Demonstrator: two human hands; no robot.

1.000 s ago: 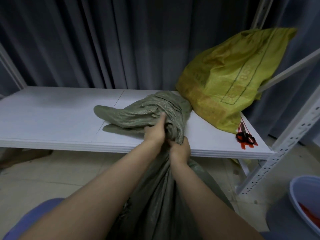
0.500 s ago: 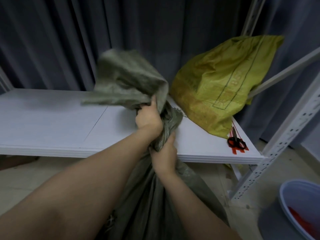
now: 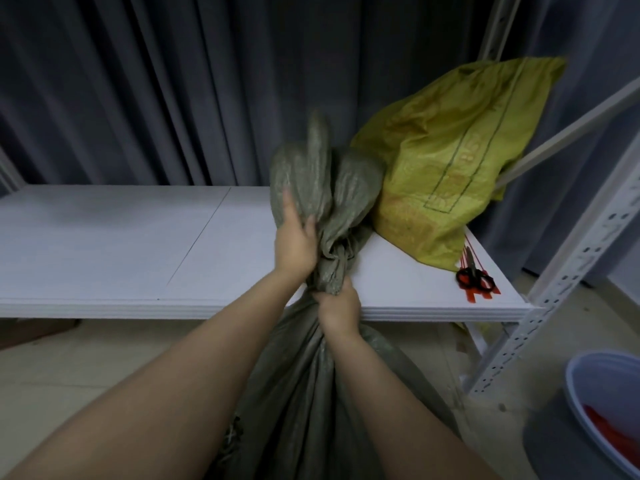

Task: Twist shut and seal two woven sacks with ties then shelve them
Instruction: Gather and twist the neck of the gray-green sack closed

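— Where's the sack you're working on?

— The grey-green sack (image 3: 311,393) fills the lower middle of the frame, standing on the floor in front of the white shelf (image 3: 104,244). Its gathered neck rises in the centre of the picture, above the shelf's front edge.

— And your hands?

— My right hand (image 3: 337,306) is the lower one, fist wrapped tight round the twisted neck, level with the shelf's edge. My left hand (image 3: 294,244) is just above it, fingers curled round the loose top of the same sack, which bunches up into two lumps and a point above my knuckles. The two hands are close together; I can't tell whether they touch.

— Is the neck tied?

— I can't tell. The cloth is wrung narrow between my hands, with a few loose threads there.

— The other sack?

— The yellow sack (image 3: 450,161) sits on the shelf at the upper right, leaning toward the corner, just beside the green one's top.

— Anything else nearby?

— Black-handled scissors (image 3: 472,277) lie on red ties (image 3: 476,292) on the shelf at the right, beside the yellow sack's lower corner. A pale basin (image 3: 595,386) with something red inside is at the lower right, and a dark curtain (image 3: 173,81) hangs behind it all.
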